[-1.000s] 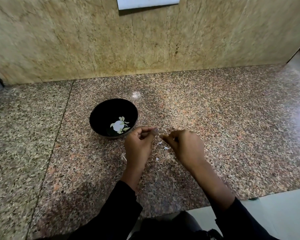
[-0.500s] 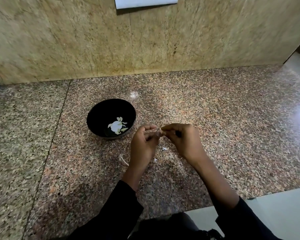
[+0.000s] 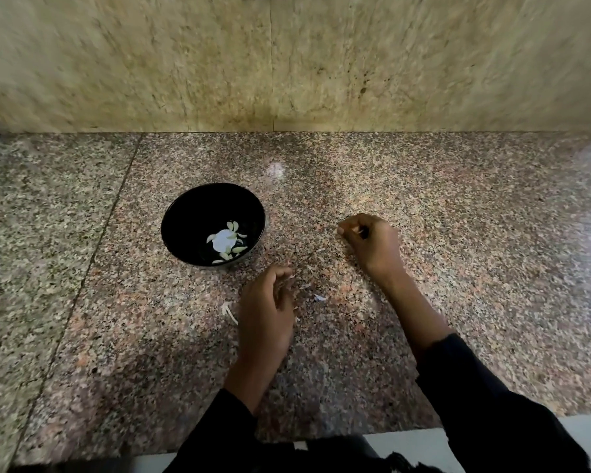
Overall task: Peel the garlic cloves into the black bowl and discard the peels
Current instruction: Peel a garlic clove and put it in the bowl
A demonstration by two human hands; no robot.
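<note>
there is only one view, from a wide-angle camera on the person's head. it looks forward and steeply down on the speckled brown granite counter point(image 3: 458, 268), quite near. the left hand point(image 3: 265, 315) and right hand point(image 3: 372, 244) are in the lower middle; the beige stone wall point(image 3: 287, 63) stands beyond them.

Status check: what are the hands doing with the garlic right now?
Hands apart: right hand pinches something small, left hand loosely curled. Peeled cloves in bowl. Peels on counter.
</note>
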